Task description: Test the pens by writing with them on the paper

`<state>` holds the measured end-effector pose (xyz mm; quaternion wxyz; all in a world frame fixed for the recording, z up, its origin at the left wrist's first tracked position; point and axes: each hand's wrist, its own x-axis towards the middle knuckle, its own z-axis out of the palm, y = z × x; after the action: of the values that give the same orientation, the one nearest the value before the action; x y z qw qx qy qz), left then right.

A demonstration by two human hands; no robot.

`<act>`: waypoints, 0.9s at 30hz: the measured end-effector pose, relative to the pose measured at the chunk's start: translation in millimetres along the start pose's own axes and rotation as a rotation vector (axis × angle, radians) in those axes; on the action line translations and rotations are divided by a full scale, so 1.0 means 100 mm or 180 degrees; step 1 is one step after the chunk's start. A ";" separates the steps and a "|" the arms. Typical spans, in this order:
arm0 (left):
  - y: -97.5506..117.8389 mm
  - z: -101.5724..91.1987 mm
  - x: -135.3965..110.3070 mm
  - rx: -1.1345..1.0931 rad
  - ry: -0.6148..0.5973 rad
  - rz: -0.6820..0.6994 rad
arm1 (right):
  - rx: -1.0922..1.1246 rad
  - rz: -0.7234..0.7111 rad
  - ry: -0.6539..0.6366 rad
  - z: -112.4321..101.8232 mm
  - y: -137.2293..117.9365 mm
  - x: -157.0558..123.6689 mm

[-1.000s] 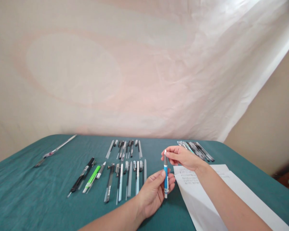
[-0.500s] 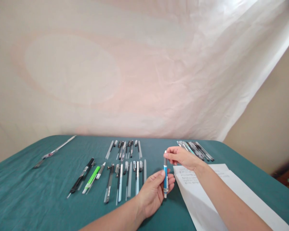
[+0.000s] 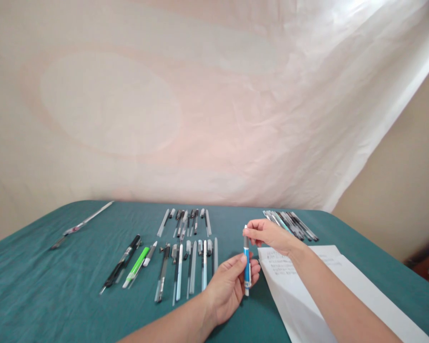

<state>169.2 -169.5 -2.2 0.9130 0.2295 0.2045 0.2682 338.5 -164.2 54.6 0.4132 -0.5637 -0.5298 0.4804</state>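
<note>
A blue and white pen (image 3: pixel 247 267) stands upright above the green tablecloth. My left hand (image 3: pixel 229 287) grips its lower barrel between thumb and fingers. My right hand (image 3: pixel 270 235) pinches the pen's top end with its fingertips. Both hands hover just left of a white sheet of paper (image 3: pixel 307 290) with some writing near its top.
Rows of pens (image 3: pixel 188 264) lie on the green tablecloth (image 3: pixel 50 295), with a second row (image 3: pixel 186 221) behind, a green pen (image 3: pixel 136 266) and black pen (image 3: pixel 123 261) to the left, a bundle of pens (image 3: pixel 291 224) at the back right. A long thin tool (image 3: pixel 80 225) lies far left.
The pen and both hands have sunk slightly; my right fingertips now sit over the pen's top end.
</note>
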 end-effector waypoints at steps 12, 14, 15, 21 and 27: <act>0.01 0.01 -0.02 0.0070 -0.0016 0.0004 | -0.0081 -0.0055 0.0120 0.02 -0.01 -0.01; 0.01 0.00 -0.01 0.0065 -0.0056 0.0024 | 0.0126 -0.0013 -0.0187 0.02 -0.03 -0.03; 0.00 -0.01 -0.01 0.0062 -0.0057 0.0033 | 0.0246 0.0003 -0.0323 0.03 -0.04 -0.04; 0.01 0.02 -0.03 0.0100 0.0018 0.0032 | 0.0058 -0.0032 -0.0056 0.06 -0.01 -0.01; 0.02 0.05 -0.06 0.0178 -0.0043 0.0033 | 0.0038 -0.0008 -0.0194 0.09 -0.09 -0.07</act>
<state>166.2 -172.9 3.8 0.9062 0.2578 0.2045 0.2655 328.5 -170.2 62.1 0.4008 -0.5457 -0.5399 0.5000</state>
